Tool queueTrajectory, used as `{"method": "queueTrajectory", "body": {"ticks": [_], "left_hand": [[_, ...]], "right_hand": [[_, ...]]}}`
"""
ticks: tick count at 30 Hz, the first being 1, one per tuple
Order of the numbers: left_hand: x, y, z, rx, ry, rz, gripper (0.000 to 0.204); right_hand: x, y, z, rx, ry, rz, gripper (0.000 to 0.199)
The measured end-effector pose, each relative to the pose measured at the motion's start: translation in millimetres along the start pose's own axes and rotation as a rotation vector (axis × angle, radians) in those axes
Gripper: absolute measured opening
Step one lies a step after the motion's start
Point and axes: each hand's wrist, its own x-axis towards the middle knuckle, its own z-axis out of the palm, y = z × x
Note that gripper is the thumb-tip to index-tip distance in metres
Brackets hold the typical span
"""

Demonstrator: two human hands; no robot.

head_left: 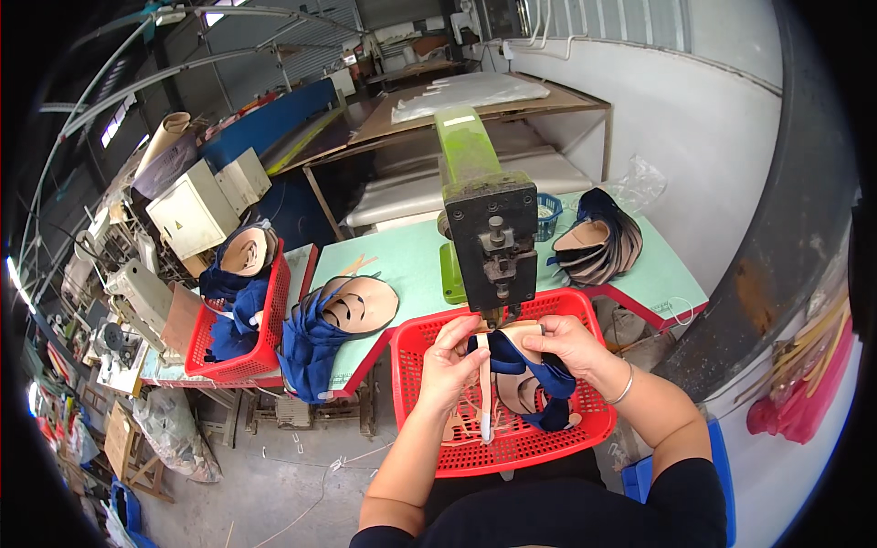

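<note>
Both hands are at the head of a green and black post machine (496, 242). My left hand (448, 363) is closed, with thumb and fingers pinching a narrow pale strip (486, 393) that hangs down. In my right hand (568, 345), a navy and beige shoe upper (548, 373) is gripped at its beige edge. That edge lies right below the machine's tip, where the contact point is too small to make out. Beneath the hands sits a red plastic basket (408, 434) holding more navy and beige uppers (518, 395) and pale scraps.
On the green tabletop (413, 247) are stacks of navy uppers, left (320, 342) and right (598, 239). A second red basket (274, 306) of uppers stands further left. A small blue basket (548, 215) is behind the machine. A dark curved post (758, 274) rises at right.
</note>
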Motion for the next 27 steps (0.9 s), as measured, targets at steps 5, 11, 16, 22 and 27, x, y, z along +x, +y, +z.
{"method": "queueTrajectory", "body": {"ticks": [5, 11, 16, 22, 27], "left_hand": [[-7, -2, -5, -0.034, 0.053, 0.006, 0.048], [-19, -16, -21, -0.084, 0.115, 0.075, 0.048], [-34, -23, -24, -0.114, 0.2, 0.167, 0.048], [-52, -35, -30, 0.073, 0.282, 0.274, 0.077], [-61, -59, -52, 0.416, 0.206, 0.474, 0.084]], "right_hand": [[6, -1, 5, -0.047, 0.0, 0.001, 0.025], [14, 0, 17, -0.114, 0.004, 0.02, 0.019], [16, -3, 36, -0.258, 0.062, -0.007, 0.019], [7, 9, 44, -0.741, 0.067, -0.447, 0.017], [-7, 39, 18, -1.142, -0.049, -0.991, 0.018]]}}
